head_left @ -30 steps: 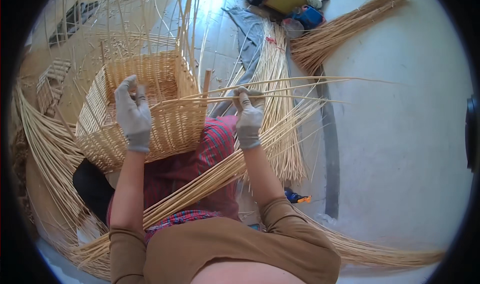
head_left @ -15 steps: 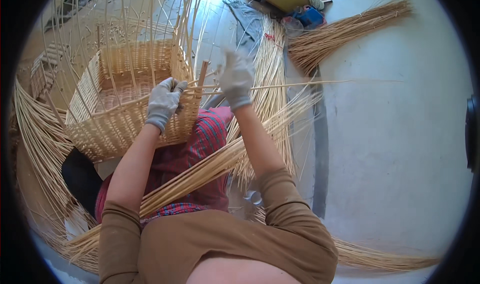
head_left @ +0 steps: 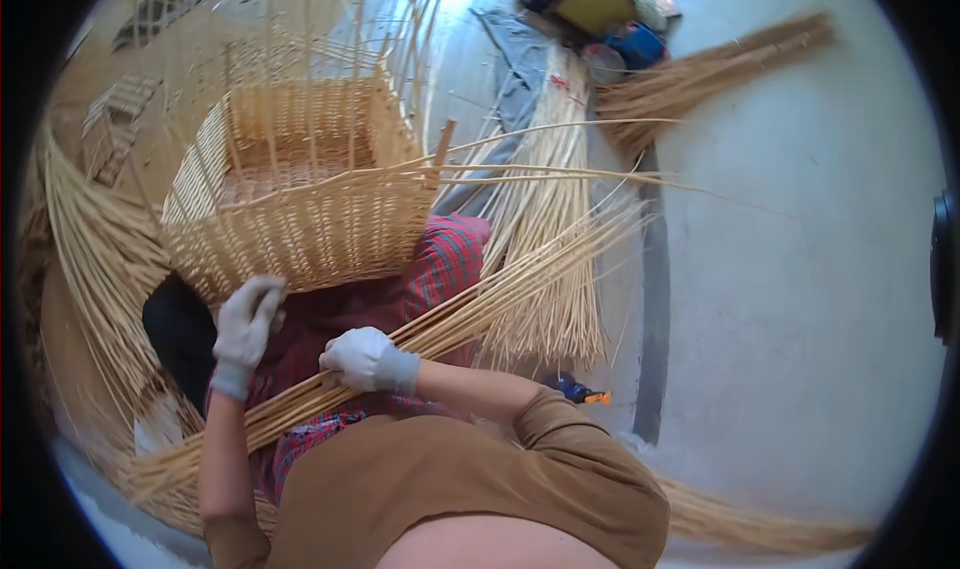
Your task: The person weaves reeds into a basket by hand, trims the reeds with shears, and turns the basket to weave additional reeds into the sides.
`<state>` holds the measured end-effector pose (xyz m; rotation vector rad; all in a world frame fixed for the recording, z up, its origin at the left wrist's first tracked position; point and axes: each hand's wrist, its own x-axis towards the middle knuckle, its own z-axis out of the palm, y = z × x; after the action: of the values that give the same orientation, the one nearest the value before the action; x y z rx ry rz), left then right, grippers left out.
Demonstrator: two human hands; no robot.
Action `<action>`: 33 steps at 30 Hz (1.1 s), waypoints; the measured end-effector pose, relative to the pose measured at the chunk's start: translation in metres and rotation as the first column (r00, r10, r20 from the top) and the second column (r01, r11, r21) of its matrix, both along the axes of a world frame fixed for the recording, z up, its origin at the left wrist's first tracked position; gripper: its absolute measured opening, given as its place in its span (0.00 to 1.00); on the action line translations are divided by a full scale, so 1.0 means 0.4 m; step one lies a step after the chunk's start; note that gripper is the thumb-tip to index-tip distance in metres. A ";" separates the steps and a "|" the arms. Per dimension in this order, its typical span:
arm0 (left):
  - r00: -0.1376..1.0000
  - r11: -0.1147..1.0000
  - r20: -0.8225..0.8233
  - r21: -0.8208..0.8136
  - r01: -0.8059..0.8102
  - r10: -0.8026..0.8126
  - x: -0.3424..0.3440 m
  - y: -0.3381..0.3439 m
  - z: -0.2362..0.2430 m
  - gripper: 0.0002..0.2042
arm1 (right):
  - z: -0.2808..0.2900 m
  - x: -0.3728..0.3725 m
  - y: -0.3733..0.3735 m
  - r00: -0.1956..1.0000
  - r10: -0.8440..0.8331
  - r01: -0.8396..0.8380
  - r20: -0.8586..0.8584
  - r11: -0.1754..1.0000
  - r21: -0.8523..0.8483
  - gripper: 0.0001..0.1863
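Right grip (head_left: 368, 360) has dropped to the rods (head_left: 452, 327) beneath it, curled, its hold unclear, while the left grip (head_left: 262, 307) hangs part-open and empty, the basket (head_left: 330, 231) just ahead, its strands (head_left: 580, 173) now unheld.

no readable text, no legible labels or brands, no numbers or signs that can be read

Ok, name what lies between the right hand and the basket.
In the head view, dark red cloth shows between the right hand and the basket.
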<state>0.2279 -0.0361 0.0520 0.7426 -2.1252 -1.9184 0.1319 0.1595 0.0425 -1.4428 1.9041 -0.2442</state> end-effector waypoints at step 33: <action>0.922 0.523 -0.062 -0.808 -0.271 0.381 -0.012 -0.332 -0.085 0.23 | 0.015 -0.145 -0.142 0.324 -0.347 0.940 0.880 0.015 -0.341 0.08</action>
<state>0.2231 -0.1689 0.0178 0.9432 -2.3527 -0.5584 0.0737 0.1028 0.0483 -0.4194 1.7456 -2.2501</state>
